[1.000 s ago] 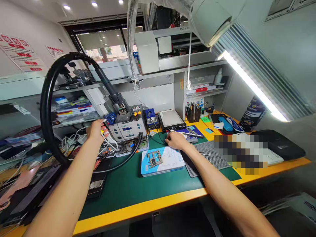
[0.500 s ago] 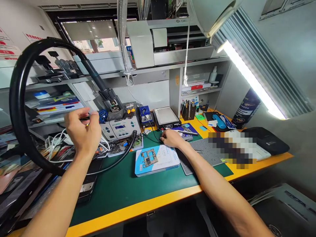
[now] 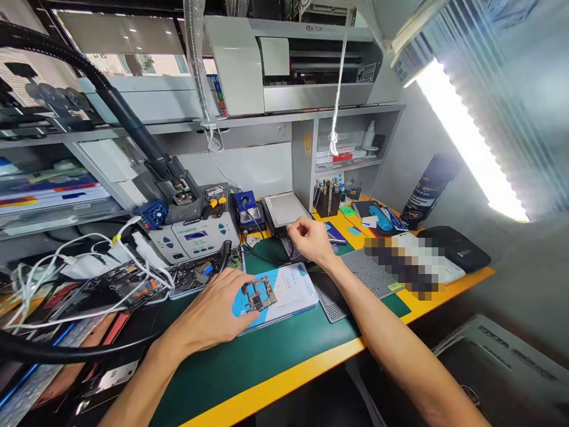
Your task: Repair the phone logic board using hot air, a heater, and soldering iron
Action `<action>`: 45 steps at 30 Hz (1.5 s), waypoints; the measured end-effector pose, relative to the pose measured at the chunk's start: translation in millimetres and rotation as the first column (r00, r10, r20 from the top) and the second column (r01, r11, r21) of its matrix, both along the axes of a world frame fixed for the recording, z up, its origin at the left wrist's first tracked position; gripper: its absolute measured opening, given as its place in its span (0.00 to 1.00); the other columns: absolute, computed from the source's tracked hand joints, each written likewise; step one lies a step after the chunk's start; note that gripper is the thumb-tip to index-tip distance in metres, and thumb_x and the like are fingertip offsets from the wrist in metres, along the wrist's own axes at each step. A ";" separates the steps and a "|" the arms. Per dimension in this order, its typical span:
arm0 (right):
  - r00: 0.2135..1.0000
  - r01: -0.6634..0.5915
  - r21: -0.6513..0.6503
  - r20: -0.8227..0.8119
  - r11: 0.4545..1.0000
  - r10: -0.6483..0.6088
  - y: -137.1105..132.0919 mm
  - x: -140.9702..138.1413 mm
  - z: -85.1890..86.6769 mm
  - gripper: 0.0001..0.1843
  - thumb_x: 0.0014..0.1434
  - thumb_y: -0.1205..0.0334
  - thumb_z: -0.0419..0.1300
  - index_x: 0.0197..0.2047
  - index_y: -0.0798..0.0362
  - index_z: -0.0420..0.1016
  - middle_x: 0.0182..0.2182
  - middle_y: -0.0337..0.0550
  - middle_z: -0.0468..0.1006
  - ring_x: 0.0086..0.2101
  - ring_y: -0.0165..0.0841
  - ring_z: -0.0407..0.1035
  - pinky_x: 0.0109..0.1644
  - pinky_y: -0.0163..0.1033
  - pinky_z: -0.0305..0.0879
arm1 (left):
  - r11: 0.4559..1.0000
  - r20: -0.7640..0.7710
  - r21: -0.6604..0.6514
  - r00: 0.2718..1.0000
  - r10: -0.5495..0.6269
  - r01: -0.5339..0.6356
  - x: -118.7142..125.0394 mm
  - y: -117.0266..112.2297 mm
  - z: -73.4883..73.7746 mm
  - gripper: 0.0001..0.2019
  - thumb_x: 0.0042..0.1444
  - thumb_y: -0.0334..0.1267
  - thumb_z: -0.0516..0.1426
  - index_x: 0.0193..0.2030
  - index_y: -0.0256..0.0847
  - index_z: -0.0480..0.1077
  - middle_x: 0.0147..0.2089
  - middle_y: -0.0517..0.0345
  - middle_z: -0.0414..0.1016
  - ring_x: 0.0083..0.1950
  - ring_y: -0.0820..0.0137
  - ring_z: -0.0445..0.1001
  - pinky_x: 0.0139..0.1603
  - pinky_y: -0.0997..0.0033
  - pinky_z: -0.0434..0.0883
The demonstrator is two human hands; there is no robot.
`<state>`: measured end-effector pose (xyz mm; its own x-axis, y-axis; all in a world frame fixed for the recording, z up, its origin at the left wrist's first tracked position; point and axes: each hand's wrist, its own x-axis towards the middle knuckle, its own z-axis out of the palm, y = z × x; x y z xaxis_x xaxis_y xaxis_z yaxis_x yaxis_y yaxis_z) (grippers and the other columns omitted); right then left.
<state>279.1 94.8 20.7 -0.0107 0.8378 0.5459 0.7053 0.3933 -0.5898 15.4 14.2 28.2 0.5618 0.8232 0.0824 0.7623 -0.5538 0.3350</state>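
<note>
My left hand (image 3: 217, 311) lies flat on the green mat (image 3: 267, 350), fingers stretched out. Its fingertips touch the left edge of a blue and white pad (image 3: 296, 287) that carries a small circuit board (image 3: 258, 295). Beyond the pad, my right hand (image 3: 311, 240) hovers just above the desk, in front of a flat heating plate (image 3: 284, 207). Its fingers are curled in, and what they hold, if anything, is hidden.
A grey soldering station (image 3: 195, 234) stands behind the pad, with a thick black hose (image 3: 133, 136) rising to the left. An opened phone (image 3: 120, 284) and white cables (image 3: 66, 267) lie left. A perforated grey mat (image 3: 373, 273), tool holder (image 3: 329, 201) and black spray can (image 3: 427, 190) are right.
My left hand came down from the cables by the station to the mat beside the circuit board. My right hand lifted off the desk and curled. The view has shifted left and closer.
</note>
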 end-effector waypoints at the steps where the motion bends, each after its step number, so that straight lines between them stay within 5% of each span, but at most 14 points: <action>1: 1.000 0.012 0.019 -0.027 1.000 -0.012 0.5 1.2 0.2 0.17 0.65 0.54 0.54 0.28 0.53 0.71 0.22 0.37 0.74 0.24 0.29 0.65 0.30 0.35 0.56 | 1.000 -0.004 0.001 1.000 0.002 -0.002 -0.6 -0.7 -1.6 0.24 0.57 0.49 0.60 0.59 0.48 0.67 0.58 0.52 0.71 0.61 0.57 0.68 0.63 0.54 0.68; 10: 0.971 0.188 0.076 -0.162 0.979 -0.174 13.7 15.5 -2.2 0.20 0.63 0.52 0.53 0.22 0.52 0.64 0.18 0.34 0.63 0.22 0.28 0.58 0.28 0.34 0.53 | 0.986 0.082 0.164 0.996 -0.019 0.005 -2.1 9.9 -27.2 0.25 0.56 0.50 0.60 0.59 0.47 0.66 0.54 0.51 0.74 0.55 0.57 0.73 0.55 0.57 0.73; 16: 0.967 0.248 -0.001 -0.065 0.969 -0.248 1.8 31.2 15.7 0.22 0.65 0.50 0.50 0.26 0.54 0.70 0.22 0.38 0.71 0.26 0.30 0.64 0.32 0.34 0.57 | 0.940 0.121 0.334 0.986 -0.114 0.068 2.3 10.0 -35.3 0.25 0.55 0.45 0.60 0.58 0.42 0.63 0.53 0.48 0.72 0.55 0.56 0.73 0.56 0.57 0.73; 19: 0.980 0.194 -0.113 0.068 0.975 -0.187 -13.4 56.3 35.4 0.21 0.66 0.53 0.49 0.31 0.56 0.75 0.27 0.41 0.77 0.28 0.31 0.68 0.32 0.33 0.60 | 0.924 0.136 0.374 0.981 -0.139 0.079 3.2 7.5 -35.7 0.24 0.55 0.43 0.59 0.59 0.43 0.62 0.56 0.47 0.70 0.56 0.57 0.73 0.58 0.57 0.72; 23: 0.950 0.087 -0.349 0.311 0.933 0.028 -29.5 78.1 48.1 0.05 0.55 0.65 0.64 0.30 0.55 0.80 0.26 0.39 0.80 0.27 0.31 0.71 0.31 0.32 0.61 | 0.920 0.143 0.381 0.977 -0.156 0.091 3.5 5.9 -36.5 0.24 0.56 0.41 0.58 0.59 0.44 0.62 0.56 0.48 0.70 0.54 0.58 0.74 0.56 0.58 0.73; 26: 0.888 0.106 -0.432 0.446 0.896 0.109 -31.9 76.2 44.9 0.03 0.56 0.67 0.65 0.34 0.55 0.81 0.31 0.42 0.82 0.32 0.32 0.74 0.37 0.34 0.66 | 0.916 0.158 0.387 0.971 -0.177 0.104 2.4 5.6 -36.5 0.23 0.56 0.41 0.58 0.59 0.43 0.62 0.57 0.48 0.70 0.55 0.58 0.74 0.57 0.58 0.73; 30: 0.815 0.177 -0.468 0.562 0.866 0.138 -21.0 60.2 34.5 0.10 0.66 0.57 0.63 0.43 0.56 0.78 0.42 0.44 0.80 0.42 0.36 0.75 0.49 0.46 0.72 | 0.925 0.187 0.371 0.969 -0.164 0.085 1.4 4.7 -35.7 0.23 0.55 0.41 0.58 0.58 0.44 0.63 0.56 0.49 0.70 0.55 0.59 0.74 0.55 0.60 0.74; 37: 0.721 0.395 -0.370 0.692 0.841 -0.035 -1.5 39.0 14.8 0.18 0.68 0.52 0.60 0.53 0.56 0.73 0.50 0.49 0.76 0.48 0.40 0.74 0.52 0.51 0.72 | 0.915 0.223 0.402 0.964 -0.143 0.043 4.4 5.5 -40.1 0.24 0.54 0.40 0.59 0.58 0.45 0.63 0.55 0.49 0.71 0.54 0.58 0.75 0.54 0.60 0.75; 45: 0.707 0.236 -0.408 0.695 0.882 0.133 14.2 47.9 16.4 0.14 0.68 0.56 0.61 0.51 0.55 0.75 0.49 0.47 0.77 0.47 0.38 0.74 0.51 0.50 0.73 | 0.903 0.247 0.428 0.957 -0.151 0.032 5.5 7.7 -43.4 0.23 0.53 0.39 0.59 0.57 0.46 0.64 0.54 0.50 0.73 0.52 0.59 0.76 0.52 0.62 0.76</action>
<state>327.0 109.0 37.1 -0.1742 0.9844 -0.0264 0.9846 0.1737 -0.0199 20.9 21.9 -15.2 0.5403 0.6256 0.5627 0.6154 -0.7499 0.2428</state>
